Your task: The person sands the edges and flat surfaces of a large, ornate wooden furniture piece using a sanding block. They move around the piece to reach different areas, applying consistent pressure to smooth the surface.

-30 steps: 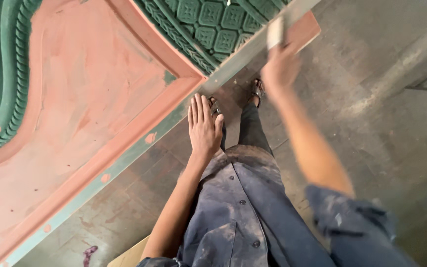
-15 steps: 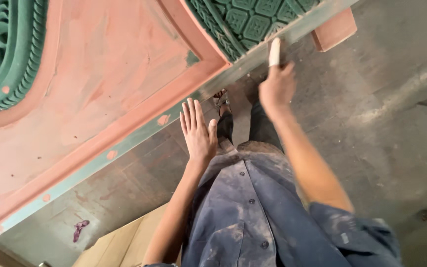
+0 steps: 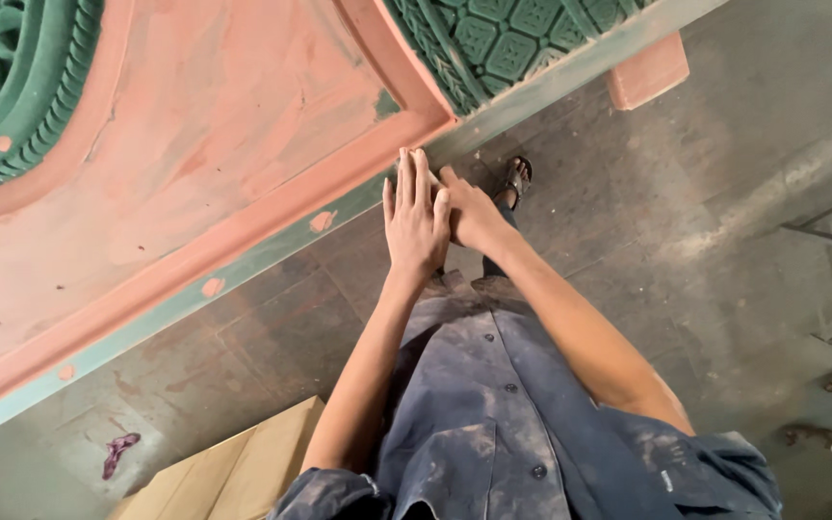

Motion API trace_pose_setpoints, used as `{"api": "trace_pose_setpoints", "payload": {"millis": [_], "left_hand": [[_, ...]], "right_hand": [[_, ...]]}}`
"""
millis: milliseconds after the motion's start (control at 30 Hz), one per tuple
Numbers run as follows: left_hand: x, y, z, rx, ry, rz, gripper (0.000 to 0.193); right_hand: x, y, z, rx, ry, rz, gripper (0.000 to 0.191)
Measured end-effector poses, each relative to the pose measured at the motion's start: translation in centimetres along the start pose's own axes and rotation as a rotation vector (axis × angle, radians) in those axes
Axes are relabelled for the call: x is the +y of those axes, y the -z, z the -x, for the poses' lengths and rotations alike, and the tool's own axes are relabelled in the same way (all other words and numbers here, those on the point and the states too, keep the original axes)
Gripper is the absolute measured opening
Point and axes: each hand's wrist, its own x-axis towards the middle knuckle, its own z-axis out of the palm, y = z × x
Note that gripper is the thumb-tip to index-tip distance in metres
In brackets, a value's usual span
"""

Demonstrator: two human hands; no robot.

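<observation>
The left hand (image 3: 416, 217) lies flat, fingers straight and together, holding nothing, its fingertips on the greenish edge of the big salmon-pink panel (image 3: 195, 144) directly ahead of it. The right hand (image 3: 472, 214) presses against its right side, and whether it grips anything cannot be told. Skin might scrape along that edge if the panel shifts; no container shows nearby.
</observation>
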Motion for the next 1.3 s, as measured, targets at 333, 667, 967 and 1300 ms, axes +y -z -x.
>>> {"api": "trace_pose_setpoints", "payload": {"millis": [333,667,967,1300], "left_hand": [[3.4,-3.9,-3.2,0.144,-0.003,-0.112,0.097],[-5.6,3.0,1.1,0.3,0.511,-0.583,0.082],[-9.3,4.6,5.6,0.438,0.537,-0.526,0.084],[-6.6,2.8,4.7,0.153,0.32,-0.305,0.086]], "right_hand": [[5.7,6.1,6.1,0.514,-0.255,-0.352,0.064],[6.3,4.6,-7.4,0.644,-0.107,0.287,0.067],[7.8,1.0,-9.4,0.706,-0.15,0.522,0.063],[7.8,1.8,-9.0,0.598,-0.16,0.565,0.065]]}}
